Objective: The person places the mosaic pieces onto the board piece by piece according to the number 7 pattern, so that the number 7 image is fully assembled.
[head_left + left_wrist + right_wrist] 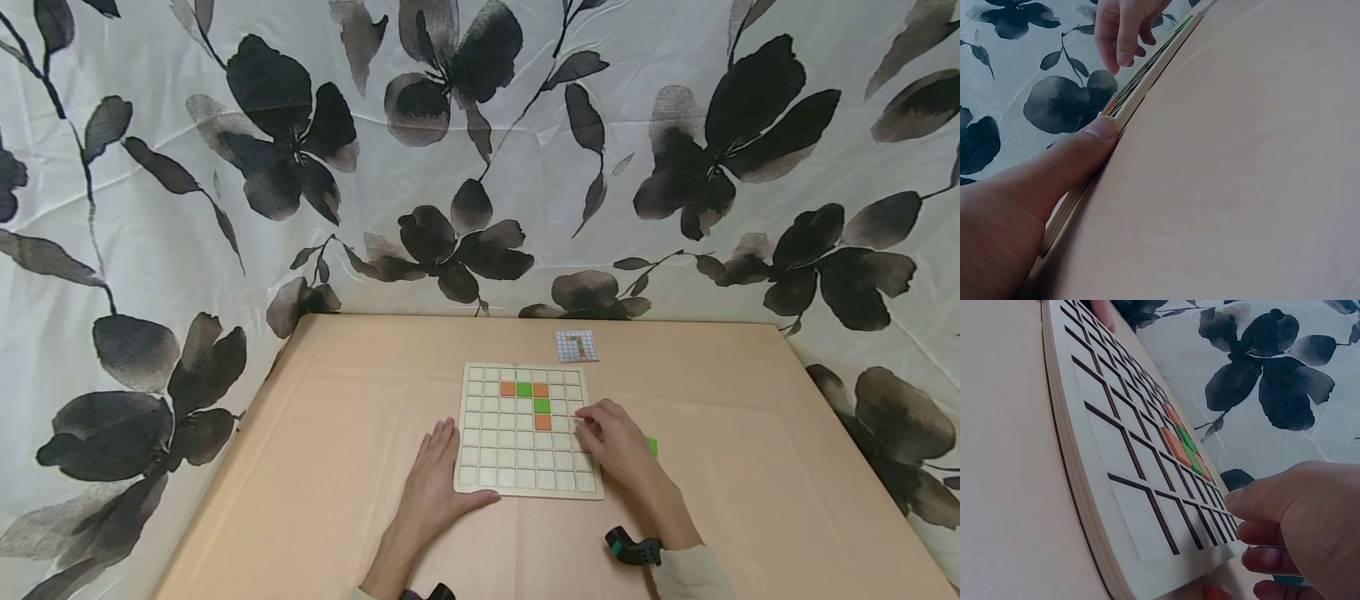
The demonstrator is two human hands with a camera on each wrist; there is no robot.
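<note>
A pale wooden grid board (498,492) lies on the table, with orange tiles (507,388) and green tiles (524,389) in some squares near its upper middle. Along the board's left edge rests my left hand (435,483), fingers straight and thumb against the lower edge; the left wrist view shows that thumb (1100,128) touching the rim. My right hand (618,446) hovers at the board's right edge, fingers loosely bent. No tile shows between its fingers in the right wrist view (1310,525), though the inner fingertips are partly hidden.
A small printed pattern card (577,346) lies behind the board. Beside the right wrist a green tile (652,447) is partly hidden, and an orange piece (1216,592) shows below the board in the right wrist view. Floral cloth (450,167) hangs behind the table (315,467).
</note>
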